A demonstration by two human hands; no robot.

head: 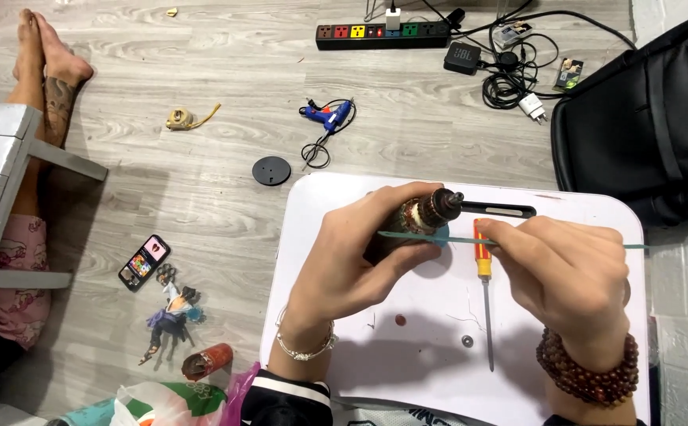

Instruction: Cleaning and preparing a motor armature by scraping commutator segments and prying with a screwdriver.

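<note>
Gripping a motor armature [427, 214], my left hand [352, 264] wraps fingers around its dense, rigid body above the white surface [407, 355]. Right hand [569, 268] pinches a thin green strip [415, 236], flimsy, lying across the fingertips; I judge the copper windings fragile.
</note>
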